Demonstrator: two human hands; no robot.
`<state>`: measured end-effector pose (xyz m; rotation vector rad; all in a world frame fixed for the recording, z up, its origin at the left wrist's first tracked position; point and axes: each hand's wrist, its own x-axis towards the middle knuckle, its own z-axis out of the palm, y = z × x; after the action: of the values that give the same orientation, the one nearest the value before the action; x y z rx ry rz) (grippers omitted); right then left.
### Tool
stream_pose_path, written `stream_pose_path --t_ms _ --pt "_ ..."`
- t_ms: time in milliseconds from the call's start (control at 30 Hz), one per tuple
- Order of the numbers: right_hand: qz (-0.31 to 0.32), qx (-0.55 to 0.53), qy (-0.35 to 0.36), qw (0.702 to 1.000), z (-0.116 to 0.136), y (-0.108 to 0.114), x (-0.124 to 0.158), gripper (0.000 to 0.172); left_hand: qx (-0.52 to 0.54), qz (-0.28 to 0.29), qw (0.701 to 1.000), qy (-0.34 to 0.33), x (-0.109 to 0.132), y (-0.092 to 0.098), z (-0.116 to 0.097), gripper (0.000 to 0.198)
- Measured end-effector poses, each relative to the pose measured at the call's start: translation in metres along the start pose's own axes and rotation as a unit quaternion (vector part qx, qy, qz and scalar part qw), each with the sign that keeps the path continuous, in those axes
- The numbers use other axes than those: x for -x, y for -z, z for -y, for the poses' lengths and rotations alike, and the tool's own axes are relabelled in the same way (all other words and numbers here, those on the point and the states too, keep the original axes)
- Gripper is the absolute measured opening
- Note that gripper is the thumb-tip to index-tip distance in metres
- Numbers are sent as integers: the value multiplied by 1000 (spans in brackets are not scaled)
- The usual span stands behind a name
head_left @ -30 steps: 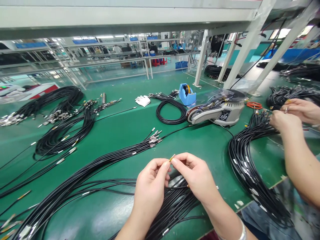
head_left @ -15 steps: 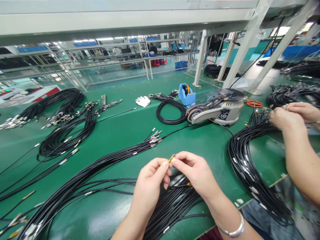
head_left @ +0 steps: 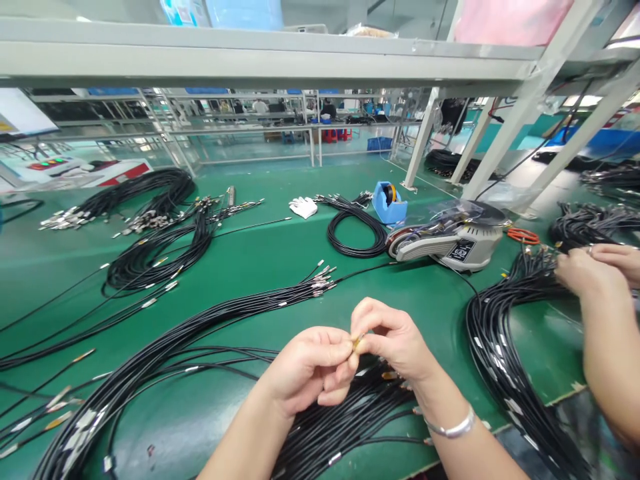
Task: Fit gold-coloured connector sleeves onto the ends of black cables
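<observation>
The left hand [head_left: 310,365] and right hand [head_left: 393,337] meet above the near edge of the bench. The fingertips of both are closed tight on a small gold terminal [head_left: 357,343], which they mostly hide. With so little of it showing, a slip of either pinch could drop it into the bundle of black cables [head_left: 345,420] just beneath, and a hard twist might bend it. The green bench mat [head_left: 250,267] carries more cable bundles, a white glove [head_left: 304,207], a blue tape holder [head_left: 389,202] and an automatic tape dispenser [head_left: 450,243]. A co-worker's hands [head_left: 585,270] handle cables at the right, and rows of benches recede behind.
</observation>
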<state>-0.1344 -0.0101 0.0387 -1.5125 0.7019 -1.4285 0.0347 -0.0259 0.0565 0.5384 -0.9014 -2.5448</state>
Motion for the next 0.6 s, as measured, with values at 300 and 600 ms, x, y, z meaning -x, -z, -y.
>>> stream_pose_path --t_ms 300,600 --pt "-38 82 -53 994 11 20 13 30 -228 -170 946 -158 1 -17 2 20" --pt "-198 107 -224 948 36 8 51 29 -650 -228 612 -388 -10 -20 29 10"
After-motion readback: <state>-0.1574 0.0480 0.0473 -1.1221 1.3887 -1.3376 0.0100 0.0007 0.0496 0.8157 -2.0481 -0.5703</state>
